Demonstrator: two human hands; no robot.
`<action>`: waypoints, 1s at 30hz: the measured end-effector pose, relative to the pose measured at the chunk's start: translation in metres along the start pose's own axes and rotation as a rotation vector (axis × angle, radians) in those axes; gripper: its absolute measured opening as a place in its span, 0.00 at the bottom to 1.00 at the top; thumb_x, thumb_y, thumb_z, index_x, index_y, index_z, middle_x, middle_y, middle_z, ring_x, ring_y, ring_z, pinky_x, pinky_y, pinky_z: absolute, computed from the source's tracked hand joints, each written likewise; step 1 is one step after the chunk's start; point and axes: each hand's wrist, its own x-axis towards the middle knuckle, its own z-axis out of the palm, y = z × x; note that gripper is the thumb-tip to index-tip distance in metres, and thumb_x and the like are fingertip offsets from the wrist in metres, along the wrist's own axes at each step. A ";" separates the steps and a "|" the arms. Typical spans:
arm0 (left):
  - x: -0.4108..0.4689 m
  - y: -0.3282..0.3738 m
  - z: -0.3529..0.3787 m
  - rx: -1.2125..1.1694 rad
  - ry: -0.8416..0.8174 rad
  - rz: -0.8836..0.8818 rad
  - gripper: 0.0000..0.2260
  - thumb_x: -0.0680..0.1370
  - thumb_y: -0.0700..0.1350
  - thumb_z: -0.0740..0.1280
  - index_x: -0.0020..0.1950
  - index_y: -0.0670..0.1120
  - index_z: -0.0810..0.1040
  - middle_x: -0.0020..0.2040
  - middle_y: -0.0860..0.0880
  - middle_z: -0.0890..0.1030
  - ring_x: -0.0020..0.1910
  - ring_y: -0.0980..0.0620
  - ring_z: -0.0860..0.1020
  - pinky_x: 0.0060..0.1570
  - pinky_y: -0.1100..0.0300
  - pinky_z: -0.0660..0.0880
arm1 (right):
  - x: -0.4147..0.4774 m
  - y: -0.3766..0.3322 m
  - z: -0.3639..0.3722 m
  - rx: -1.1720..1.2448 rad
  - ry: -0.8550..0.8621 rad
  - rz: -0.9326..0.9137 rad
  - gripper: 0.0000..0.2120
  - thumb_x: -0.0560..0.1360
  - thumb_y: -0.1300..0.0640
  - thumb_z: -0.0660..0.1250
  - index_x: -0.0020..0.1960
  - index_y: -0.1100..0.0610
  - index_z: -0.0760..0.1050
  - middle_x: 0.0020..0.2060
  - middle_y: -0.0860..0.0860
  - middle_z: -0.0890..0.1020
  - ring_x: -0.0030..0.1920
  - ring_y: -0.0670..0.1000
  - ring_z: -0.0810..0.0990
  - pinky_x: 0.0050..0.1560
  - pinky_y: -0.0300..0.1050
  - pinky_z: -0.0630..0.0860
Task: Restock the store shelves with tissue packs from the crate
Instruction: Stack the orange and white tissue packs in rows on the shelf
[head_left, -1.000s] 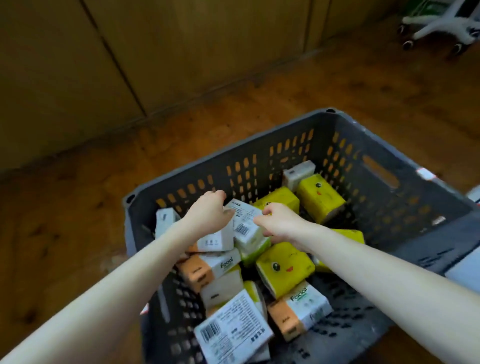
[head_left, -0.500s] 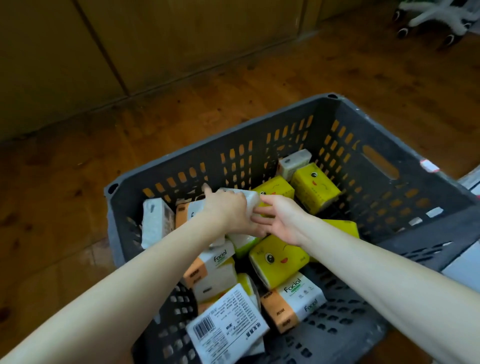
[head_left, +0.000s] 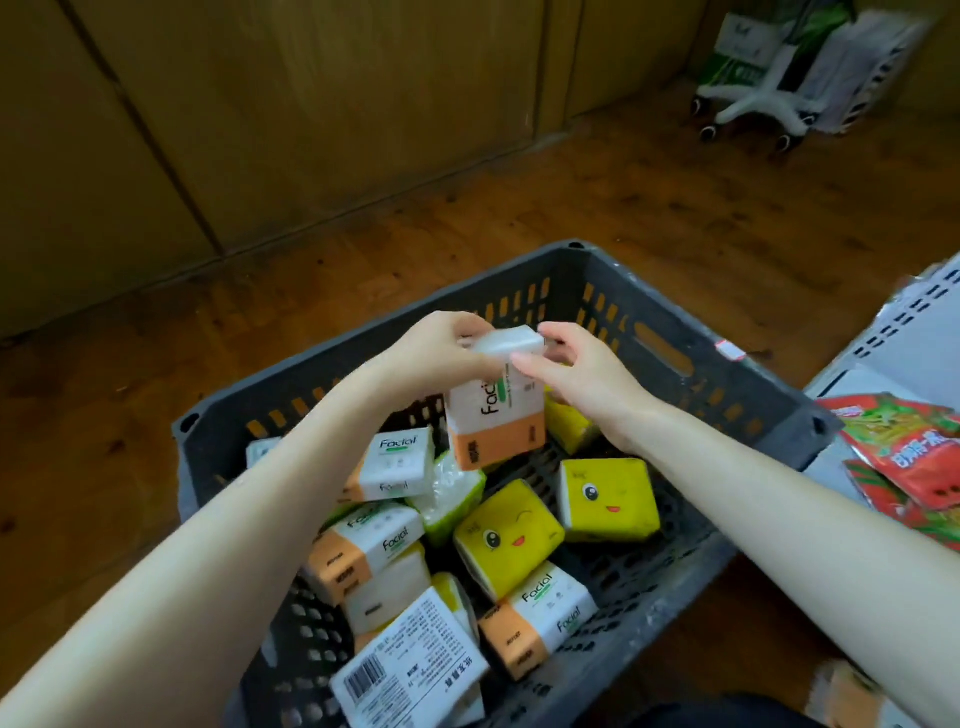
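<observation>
Tissue pack (head_left: 496, 431), the white-and-orange Facial one, is upright in mid-frame, held up over the grey crate (head_left: 753, 400). You've got both hands on its top end: left hand (head_left: 441, 351) curled over it, right hand (head_left: 584, 371) pinching with thumb and fingers. Yellow smiley packs (head_left: 509, 535) lie loose in the crate below, and red snack bags (head_left: 904, 457) sit at the right edge.

Brown panels (head_left: 322, 114) with dark vertical seams form the wall across the top, meeting a worn, reddish-brown wood floor (head_left: 649, 218) marked with dark spots. In the far right corner stands a white wheeled base (head_left: 748, 106), with pale bags (head_left: 862, 67) just beside it. The light is dim and warm
</observation>
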 end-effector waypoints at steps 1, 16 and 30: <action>-0.001 0.009 0.001 -0.043 -0.041 0.025 0.16 0.72 0.42 0.69 0.59 0.49 0.76 0.52 0.50 0.79 0.47 0.55 0.77 0.41 0.64 0.72 | -0.004 -0.003 -0.011 0.000 0.006 -0.021 0.32 0.73 0.51 0.69 0.72 0.55 0.61 0.60 0.51 0.74 0.60 0.47 0.73 0.62 0.46 0.72; -0.010 0.187 0.063 -0.835 -0.114 0.176 0.12 0.76 0.47 0.66 0.55 0.44 0.72 0.51 0.39 0.80 0.45 0.42 0.82 0.49 0.49 0.79 | -0.113 -0.058 -0.212 0.361 0.679 -0.248 0.05 0.74 0.57 0.68 0.47 0.56 0.74 0.41 0.51 0.79 0.42 0.45 0.80 0.32 0.38 0.77; -0.029 0.377 0.219 -0.432 -0.232 0.647 0.19 0.70 0.47 0.74 0.58 0.43 0.76 0.55 0.45 0.80 0.49 0.53 0.80 0.55 0.56 0.76 | -0.258 0.008 -0.380 -0.153 1.144 -0.095 0.16 0.73 0.52 0.66 0.29 0.59 0.72 0.24 0.46 0.70 0.31 0.47 0.68 0.33 0.47 0.68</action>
